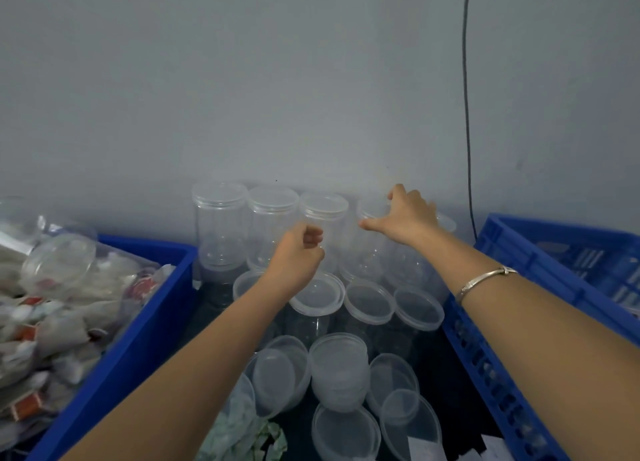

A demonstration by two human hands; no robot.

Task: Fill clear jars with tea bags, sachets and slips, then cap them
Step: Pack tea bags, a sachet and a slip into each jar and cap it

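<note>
Capped clear jars (219, 218) stand in two tiers against the grey wall. My right hand (405, 218) reaches over the top of the rightmost upper jar (370, 208), with thumb and fingers spread round its lid. My left hand (299, 252) hovers with curled fingers in front of the third upper jar (323, 208), and I see nothing in its fingers. Lower capped jars (370, 303) stand in front of the stack. Loose clear lids (341, 367) lie piled nearer to me. Tea bags (52, 322) with red tags fill the blue crate on the left.
The left blue crate (152, 325) and a blue slatted crate (491, 363) on the right flank the jars. A clear lid (59, 259) rests on the tea bags. Crumpled greenish plastic (242, 433) lies near the front. A black cable (467, 114) runs down the wall.
</note>
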